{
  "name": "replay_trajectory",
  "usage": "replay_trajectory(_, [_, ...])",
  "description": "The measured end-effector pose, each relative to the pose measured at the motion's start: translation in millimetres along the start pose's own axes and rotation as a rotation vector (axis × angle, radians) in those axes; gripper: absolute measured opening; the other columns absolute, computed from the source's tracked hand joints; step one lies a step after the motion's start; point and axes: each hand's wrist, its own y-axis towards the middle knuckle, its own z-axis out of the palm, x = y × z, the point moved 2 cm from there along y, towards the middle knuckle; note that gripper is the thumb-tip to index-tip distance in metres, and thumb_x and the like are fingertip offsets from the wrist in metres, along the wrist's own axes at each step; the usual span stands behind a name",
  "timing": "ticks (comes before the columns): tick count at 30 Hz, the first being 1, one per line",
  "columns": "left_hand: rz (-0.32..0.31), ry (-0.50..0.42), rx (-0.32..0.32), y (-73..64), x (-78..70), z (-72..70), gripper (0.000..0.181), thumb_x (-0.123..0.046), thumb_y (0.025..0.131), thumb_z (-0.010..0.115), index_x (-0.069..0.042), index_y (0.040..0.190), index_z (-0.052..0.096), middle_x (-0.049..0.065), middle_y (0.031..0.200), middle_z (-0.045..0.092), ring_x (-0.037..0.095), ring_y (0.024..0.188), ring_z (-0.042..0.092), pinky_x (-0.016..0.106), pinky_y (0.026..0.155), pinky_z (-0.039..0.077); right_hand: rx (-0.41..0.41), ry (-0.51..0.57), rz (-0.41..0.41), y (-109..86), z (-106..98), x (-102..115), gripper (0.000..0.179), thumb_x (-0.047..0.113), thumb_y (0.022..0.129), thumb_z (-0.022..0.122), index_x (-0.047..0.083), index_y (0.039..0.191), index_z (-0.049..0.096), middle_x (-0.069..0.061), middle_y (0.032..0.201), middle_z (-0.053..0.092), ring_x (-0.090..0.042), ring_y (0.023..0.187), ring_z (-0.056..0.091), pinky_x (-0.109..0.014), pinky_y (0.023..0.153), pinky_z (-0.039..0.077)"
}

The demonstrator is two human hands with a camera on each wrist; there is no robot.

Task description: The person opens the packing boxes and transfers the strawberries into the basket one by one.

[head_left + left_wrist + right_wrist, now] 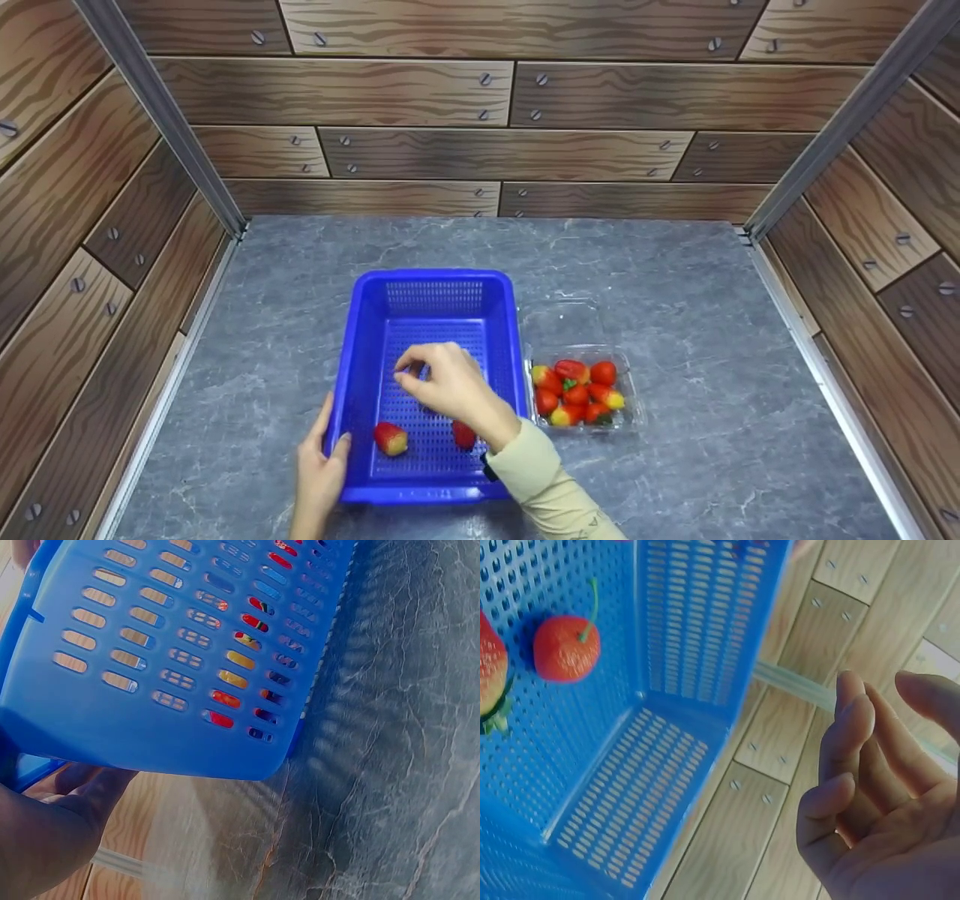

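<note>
A blue plastic basket [517, 330] with slotted walls stands on the table. Its left rim is held by my left hand [321, 461], thumb inside and fingers outside; the left wrist view shows this hand [64, 825] at the basket's corner. Over the basket hovers my right hand [450, 382], fingers loosely bent. Seen in the right wrist view, that hand [885, 802] has thumb and fingertips apart and nothing between them. On the basket floor lie a red-and-yellow strawberry [390, 439] and a red one [463, 435], partly behind my wrist. A round red fruit with a green stem [566, 649] also lies inside.
Right of the basket sits a clear plastic box [636, 416] filled with several red and yellow-tipped strawberries [576, 395]. Its transparent lid [566, 319] is folded back behind it. Wood-patterned walls [337, 90] surround the grey marbled table [712, 337] on three sides.
</note>
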Motion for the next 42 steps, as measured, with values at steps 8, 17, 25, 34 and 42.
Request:
replay_trajectory(8, [-0.005, 0.003, -0.002, 0.0, 0.8, 1.0, 0.066, 0.015, 0.086, 0.057, 0.002, 0.148, 0.040, 0.024, 0.149, 0.042, 0.039, 0.135, 0.041, 0.047, 0.113, 0.031, -0.078, 0.077, 0.011, -7.3, -26.7, -3.9, 0.012, 0.014, 0.088, 0.069, 0.013, 0.097, 0.077, 0.006, 0.086, 0.071, -0.008, 0.069, 0.061, -0.022, 0.063, 0.054])
replay_trajectory(17, [-0.022, 0.003, -0.004, -1.1, -0.6, 0.2, 0.065, 0.015, 0.085, 0.057, 0.001, 0.147, 0.042, 0.022, 0.149, 0.043, 0.038, 0.136, 0.040, 0.048, 0.114, 0.029, -0.217, 0.113, 0.050, -15.5, -54.2, -31.5, 0.009, 0.011, 0.087, 0.072, 0.010, 0.095, 0.076, 0.001, 0.086, 0.072, -0.012, 0.063, 0.059, -0.023, 0.058, 0.053])
replay_trajectory(25, [-0.046, 0.000, 0.010, 0.0, 0.5, -0.1, 0.066, 0.015, 0.086, 0.056, -0.001, 0.149, 0.042, 0.019, 0.152, 0.040, 0.037, 0.139, 0.037, 0.048, 0.116, 0.027, -0.386, 0.134, 0.095, -29.0, -73.8, -65.6, 0.006, 0.006, 0.083, 0.074, 0.005, 0.089, 0.076, -0.002, 0.080, 0.072, -0.014, 0.064, 0.060, -0.022, 0.059, 0.052])
replay_trajectory(34, [-0.042, -0.003, 0.006, -0.5, 0.3, 0.2, 0.067, 0.015, 0.086, 0.057, -0.003, 0.149, 0.042, 0.019, 0.151, 0.042, 0.037, 0.137, 0.040, 0.047, 0.115, 0.029, -0.452, 0.110, 0.229, -49.2, -89.4, -100.9, 0.011, 0.000, 0.079, 0.075, 0.003, 0.090, 0.076, -0.005, 0.078, 0.071, -0.021, 0.065, 0.063, -0.023, 0.060, 0.053])
replay_trajectory(42, [-0.042, 0.003, 0.002, -1.4, -0.8, 0.2, 0.067, 0.014, 0.086, 0.057, -0.005, 0.149, 0.043, 0.020, 0.149, 0.044, 0.039, 0.134, 0.043, 0.048, 0.114, 0.032, -0.450, -0.002, 0.370, -66.0, -91.3, -131.9, 0.013, 0.002, 0.078, 0.074, 0.005, 0.090, 0.076, -0.003, 0.080, 0.072, -0.018, 0.067, 0.064, -0.026, 0.063, 0.052])
